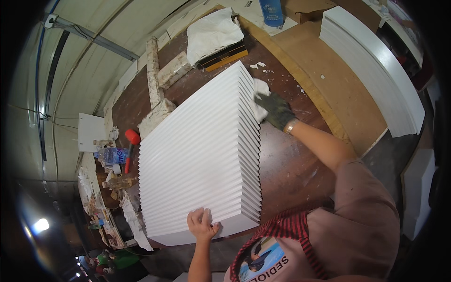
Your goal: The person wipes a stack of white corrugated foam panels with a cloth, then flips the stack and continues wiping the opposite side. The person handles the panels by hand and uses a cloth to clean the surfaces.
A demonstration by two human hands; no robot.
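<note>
A large stack of white strips or boards [197, 145] leans across the brown table, its edges staggered like small steps. On its near end rests my bare left hand [202, 224], fingers slightly bent and apart, holding nothing. My right hand [275, 110], in a dark work glove, is closed on a white cloth [260, 112]. That cloth touches the stepped right side of the stack near its far corner. The glove covers part of the cloth.
Beyond the stack are paint-spattered wooden blocks [174, 69] and a box topped with white cloth [213, 35]. A red mallet [132, 137] and a plastic bottle [112, 155] stand at left. White curved mouldings [371, 66] lie at right; a blue bottle [271, 13] is at the back.
</note>
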